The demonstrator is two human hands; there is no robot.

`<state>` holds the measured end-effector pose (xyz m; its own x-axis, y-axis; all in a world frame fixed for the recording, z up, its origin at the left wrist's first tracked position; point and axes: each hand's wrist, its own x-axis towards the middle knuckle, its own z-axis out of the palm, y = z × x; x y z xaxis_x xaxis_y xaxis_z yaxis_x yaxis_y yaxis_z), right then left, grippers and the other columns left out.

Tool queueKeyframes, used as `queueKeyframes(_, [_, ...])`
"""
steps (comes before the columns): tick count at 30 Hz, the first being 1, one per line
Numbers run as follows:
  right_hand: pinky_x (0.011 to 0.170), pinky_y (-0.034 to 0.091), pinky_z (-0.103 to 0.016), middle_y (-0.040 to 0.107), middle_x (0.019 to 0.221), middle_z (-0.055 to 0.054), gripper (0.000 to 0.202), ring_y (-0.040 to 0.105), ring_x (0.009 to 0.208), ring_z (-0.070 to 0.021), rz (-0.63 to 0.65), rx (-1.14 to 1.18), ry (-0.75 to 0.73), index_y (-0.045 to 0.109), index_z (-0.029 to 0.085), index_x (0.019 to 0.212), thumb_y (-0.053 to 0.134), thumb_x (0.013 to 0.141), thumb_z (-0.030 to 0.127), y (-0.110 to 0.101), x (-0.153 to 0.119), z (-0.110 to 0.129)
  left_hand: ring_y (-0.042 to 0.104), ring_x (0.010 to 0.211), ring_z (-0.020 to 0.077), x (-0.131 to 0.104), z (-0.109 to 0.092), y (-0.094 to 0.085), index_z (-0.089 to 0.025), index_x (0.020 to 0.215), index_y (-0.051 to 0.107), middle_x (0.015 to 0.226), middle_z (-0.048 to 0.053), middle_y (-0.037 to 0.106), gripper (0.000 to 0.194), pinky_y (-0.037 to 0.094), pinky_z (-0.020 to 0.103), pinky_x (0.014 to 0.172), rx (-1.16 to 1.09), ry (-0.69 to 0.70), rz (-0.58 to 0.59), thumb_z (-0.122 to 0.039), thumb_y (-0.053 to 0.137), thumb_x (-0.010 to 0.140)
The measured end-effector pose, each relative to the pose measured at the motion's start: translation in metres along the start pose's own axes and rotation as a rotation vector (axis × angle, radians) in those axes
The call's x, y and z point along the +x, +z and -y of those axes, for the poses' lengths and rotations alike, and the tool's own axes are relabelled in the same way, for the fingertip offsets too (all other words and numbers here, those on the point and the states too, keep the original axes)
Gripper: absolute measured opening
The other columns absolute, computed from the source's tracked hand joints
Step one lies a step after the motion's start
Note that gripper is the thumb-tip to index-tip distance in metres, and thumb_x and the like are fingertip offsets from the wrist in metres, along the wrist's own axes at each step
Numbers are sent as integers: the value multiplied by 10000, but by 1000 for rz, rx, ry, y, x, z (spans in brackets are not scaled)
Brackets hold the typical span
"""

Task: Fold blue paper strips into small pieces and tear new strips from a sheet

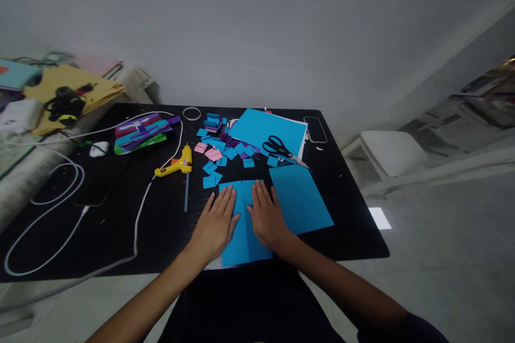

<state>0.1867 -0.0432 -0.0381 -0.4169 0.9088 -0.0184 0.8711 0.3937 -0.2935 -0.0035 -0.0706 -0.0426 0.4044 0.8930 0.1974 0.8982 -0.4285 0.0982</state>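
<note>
A blue sheet (240,236) with a crease down its middle lies at the front edge of the black table. Flat on its left half rests my left hand (215,222), fingers extended. My right hand (267,217) lies flat on the right half, its fingers pointing away from me. Neither hand grips anything. Beside my right hand is another blue sheet (301,198). Black-handled scissors (281,151) lie open just beyond, partly over a larger blue sheet (261,131). Small blue cut pieces (210,167) and pink pieces (213,155) are scattered behind my hands.
A yellow glue gun (175,166) with a grey stick lies left of the sheets. Further left are a colourful paper stack (142,131), a white cable (137,225) and a dark phone (96,185). Another phone (315,129) lies back right, near a white chair (386,153).
</note>
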Motion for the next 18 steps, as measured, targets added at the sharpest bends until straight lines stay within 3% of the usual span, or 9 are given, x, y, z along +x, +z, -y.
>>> queueKeyframes(13, [1306,169,-589,262,1698,-198,608,178,1612,-312,-43,21,26,265,51,1641,269,1109,344,6,-4,-1,403,1528,300,-3,-1,2,-72,1591,394,1650,156,391,597,382,522,1232,17,-7,-14,-403,314,1100])
queueKeyframes(18, [1295,182,-607,246,1695,-215,616,181,1608,-333,-51,1,27,263,15,1632,264,1108,338,10,-4,-3,397,1531,306,-4,-1,4,-71,1588,401,1653,162,382,596,391,520,1226,11,-17,-26,-398,320,1097])
